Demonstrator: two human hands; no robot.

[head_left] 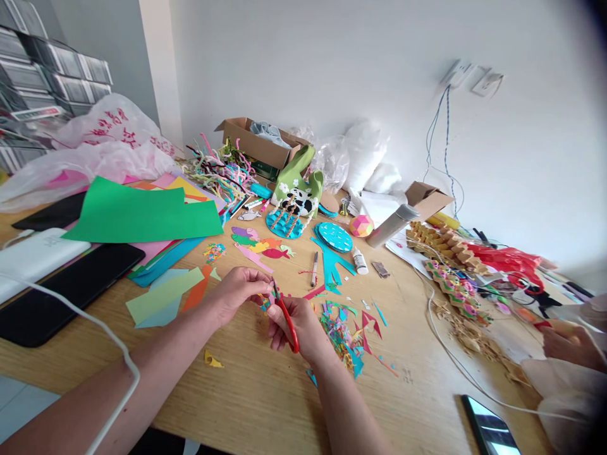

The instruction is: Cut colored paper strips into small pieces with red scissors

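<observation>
Red-handled scissors [287,321] are in my right hand [300,328], whose fingers are closed round the handles. Their blades point up and left towards my left hand [244,289]. A pinch of my left fingers holds a small piece of coloured paper [264,304], mostly hidden between the two hands. To the right of my right hand lies a heap of paper scraps [339,332] in many colours. Beyond the hands are several cut-out paper fish [270,246] and a small pile of tiny paper bits [214,253]. A pen [314,268] lies past the scissors.
Green paper sheets [142,215] and a black phone-like slab [66,291] lie at left. Blue discs [334,237], a small white bottle [360,260] and a grey cylinder [392,225] stand farther back. At right are a co-worker's hand [571,341], a white cable [439,335] and a phone [488,424].
</observation>
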